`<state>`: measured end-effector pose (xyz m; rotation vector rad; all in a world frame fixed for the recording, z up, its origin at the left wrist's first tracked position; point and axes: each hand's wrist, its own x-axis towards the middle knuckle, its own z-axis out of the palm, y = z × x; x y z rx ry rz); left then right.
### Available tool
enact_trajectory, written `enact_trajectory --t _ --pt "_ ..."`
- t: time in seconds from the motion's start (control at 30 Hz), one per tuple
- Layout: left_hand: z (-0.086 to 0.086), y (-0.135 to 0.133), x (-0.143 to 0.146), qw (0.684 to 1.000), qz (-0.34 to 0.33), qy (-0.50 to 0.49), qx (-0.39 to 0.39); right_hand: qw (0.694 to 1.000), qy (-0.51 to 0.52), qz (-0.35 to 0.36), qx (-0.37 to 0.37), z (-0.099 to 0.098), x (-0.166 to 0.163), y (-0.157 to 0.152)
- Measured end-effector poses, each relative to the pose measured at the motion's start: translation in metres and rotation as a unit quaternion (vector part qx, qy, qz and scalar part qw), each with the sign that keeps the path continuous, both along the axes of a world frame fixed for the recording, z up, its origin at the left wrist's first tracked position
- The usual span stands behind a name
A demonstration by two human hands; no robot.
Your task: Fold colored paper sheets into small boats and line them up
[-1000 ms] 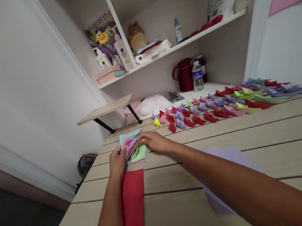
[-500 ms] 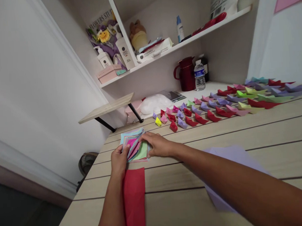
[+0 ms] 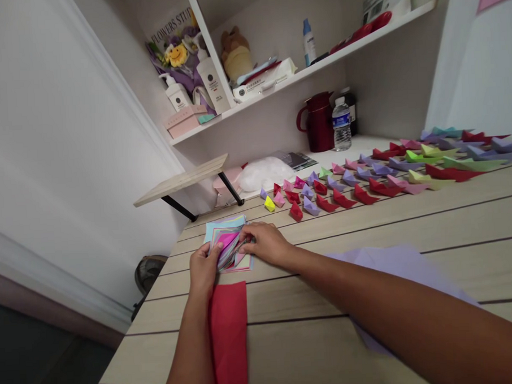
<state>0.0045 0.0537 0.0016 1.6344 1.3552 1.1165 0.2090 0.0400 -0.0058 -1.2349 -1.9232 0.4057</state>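
A stack of coloured paper sheets (image 3: 213, 232), light blue at its far corner with pink and other colours inside, rests on the slatted table. My left hand (image 3: 204, 265) grips the stack's left side, thumb on top. From the right, my right hand (image 3: 264, 242) pinches the lifted edges of several sheets, bending them up. Close to my left forearm lies a red folded paper strip (image 3: 229, 334). A large lilac paper sheet (image 3: 395, 271) lies partly under my right forearm.
Rows of folded paper boats (image 3: 343, 198) run along the table's far side. Behind them stand a dark red jug (image 3: 318, 124) and a water bottle (image 3: 341, 126). A small raised wooden shelf (image 3: 181, 179) with black legs is at the far left corner.
My right hand has lifted more sheets of the stack; the green sheet that showed under them is now covered. My left hand keeps its hold. The view has shifted slightly.
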Motion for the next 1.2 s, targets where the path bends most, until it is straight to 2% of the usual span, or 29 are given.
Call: enact_trajectory --t 0.27,0.57,0.87,1.2 --pt "-0.002 0.001 -0.001 1.0 0.0 0.01 -0.003 1.0 -0.004 0.014 -0.022 -0.004 0.001 0.004" --pt "-0.001 0.002 -0.001 1.0 -0.002 -0.004 0.003 1.0 0.005 0.027 -0.014 -0.007 0.003 0.006" --pt "0.0 -0.001 -0.001 1.0 0.001 0.012 0.001 0.999 0.05 0.006 0.006 -0.013 0.016 0.014" --pt "-0.003 0.0 -0.001 0.999 0.005 0.03 0.012 0.997 0.078 -0.015 -0.011 -0.019 0.017 0.016"
